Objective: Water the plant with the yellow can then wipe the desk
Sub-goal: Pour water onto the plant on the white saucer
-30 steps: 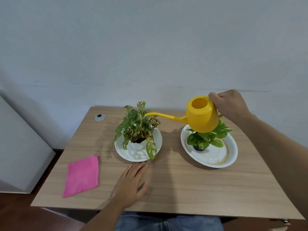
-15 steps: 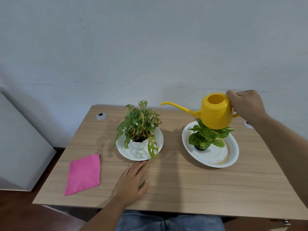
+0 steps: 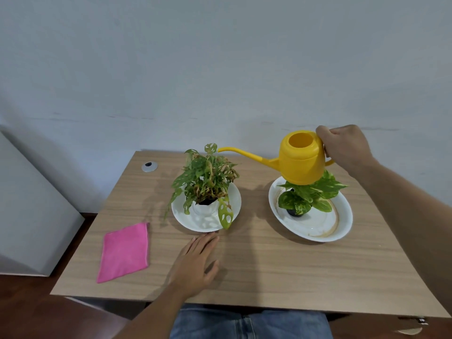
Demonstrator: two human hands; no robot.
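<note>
My right hand (image 3: 343, 146) grips the handle of the yellow watering can (image 3: 299, 159), held in the air over the right plant (image 3: 310, 195). Its long spout tip (image 3: 220, 150) reaches just above the top leaves of the left plant (image 3: 206, 178). That leafy plant stands in a white pot on a white plate (image 3: 232, 209). The right plant sits in a small dark pot in a white oval dish (image 3: 340, 228). My left hand (image 3: 198, 261) lies flat and open on the wooden desk (image 3: 281, 270), just in front of the left plate. A pink cloth (image 3: 124, 250) lies at the desk's left front.
A round grey cable grommet (image 3: 149, 166) sits at the desk's back left corner. A plain wall stands right behind the desk. A white cabinet side (image 3: 29, 216) is to the left, and my jeans-covered lap shows below the front edge.
The can swung back to the right and rose, then came left again, so its spout tip is now over the left plant's top. My left hand stayed flat on the desk.
</note>
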